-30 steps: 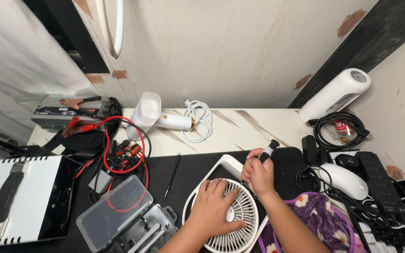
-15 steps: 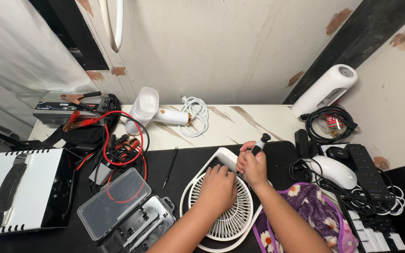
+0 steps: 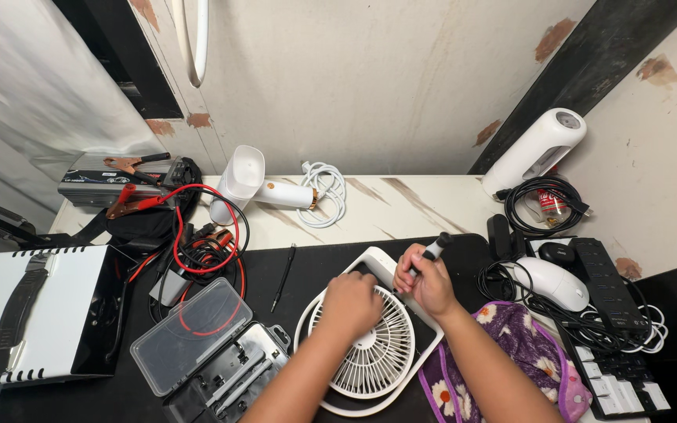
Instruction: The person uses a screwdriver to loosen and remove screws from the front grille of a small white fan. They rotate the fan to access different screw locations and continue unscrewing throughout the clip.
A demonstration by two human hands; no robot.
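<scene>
A small white desk fan (image 3: pixel 378 356) lies grille-up on a black mat (image 3: pixel 291 270). My left hand (image 3: pixel 349 304) rests flat on the upper part of the fan's round grille, pressing it down. My right hand (image 3: pixel 426 283) grips a slim black screwdriver (image 3: pixel 431 251), held tilted, with its tip down at the fan's white frame near the top edge. The tip itself is hidden behind my fingers.
An open clear-lidded tool case (image 3: pixel 205 352) lies left of the fan; a black pen-like tool (image 3: pixel 284 276) lies above it. Red cables (image 3: pixel 197 235) and a white box (image 3: pixel 29 313) are at left. A hair dryer (image 3: pixel 264 188), white mouse (image 3: pixel 554 282), power strip (image 3: pixel 605 286) and floral cloth (image 3: pixel 503 352) surround.
The view has shifted a little. My left hand has slid up the grille toward the fan's top edge, and my right hand with the screwdriver has stayed at the frame.
</scene>
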